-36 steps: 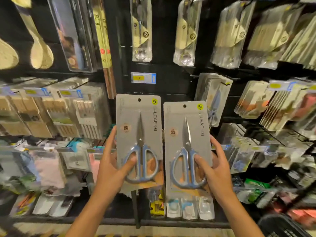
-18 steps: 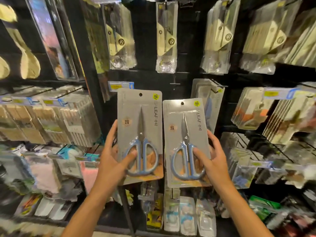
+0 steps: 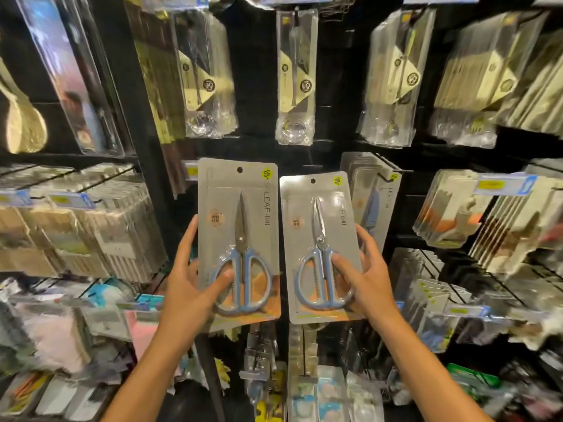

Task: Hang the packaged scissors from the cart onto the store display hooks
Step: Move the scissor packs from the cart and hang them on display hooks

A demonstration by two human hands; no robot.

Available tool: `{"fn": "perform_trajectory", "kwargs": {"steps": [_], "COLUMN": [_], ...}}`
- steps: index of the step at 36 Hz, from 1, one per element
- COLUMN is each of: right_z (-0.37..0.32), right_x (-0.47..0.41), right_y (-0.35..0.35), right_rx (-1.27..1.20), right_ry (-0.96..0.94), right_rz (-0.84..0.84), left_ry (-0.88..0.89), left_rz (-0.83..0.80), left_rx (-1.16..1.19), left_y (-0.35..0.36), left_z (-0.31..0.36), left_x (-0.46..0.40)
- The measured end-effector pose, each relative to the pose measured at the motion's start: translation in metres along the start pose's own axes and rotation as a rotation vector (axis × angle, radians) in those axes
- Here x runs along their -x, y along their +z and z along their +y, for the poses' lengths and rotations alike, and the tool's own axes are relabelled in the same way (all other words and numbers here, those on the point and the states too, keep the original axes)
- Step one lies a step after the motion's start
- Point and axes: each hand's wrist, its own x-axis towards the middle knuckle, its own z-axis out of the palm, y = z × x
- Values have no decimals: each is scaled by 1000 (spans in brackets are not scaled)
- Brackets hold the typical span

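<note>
The big black display wall (image 3: 332, 159) is packed with hanging packs. One row of the same blue scissors packs (image 3: 370, 202) already hangs on a hook (image 3: 384, 177), just right of the two packs the person holds up.

What could go wrong? Each card has only a tiny hole at the top. The hook is thin and sits behind the cards, so the person could miss the hole and bend the card. Both hands are full, so no hand is free to steady the hook. A pack could slip and fall onto the shelves below. The left pack sits far from the full hook, and no bare hook shows behind it.

The left scissors pack (image 3: 238, 239) stands upright, left of the hanging row. The right scissors pack (image 3: 320, 248) is between it and the row, a bit lower, with its side close to the left pack.

The left hand (image 3: 189, 287) pinches the left pack low down, thumb on the front over the blue handle, fingers behind. The right hand (image 3: 368, 281) pinches the right pack the same way, thumb on the handle, fingers along the edge.
</note>
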Motion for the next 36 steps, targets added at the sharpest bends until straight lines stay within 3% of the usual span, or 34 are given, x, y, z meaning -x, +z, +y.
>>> {"fn": "perform_trajectory", "kwargs": {"steps": [36], "right_z": [30], "right_x": [-30], "right_y": [31], "right_rx": [-25], "right_ry": [40], "right_rz": [29], "left_ry": [-33], "left_rz": [-28], "left_rx": [-8], "left_y": [-15], "left_z": [-18], "left_x": [-27]}}
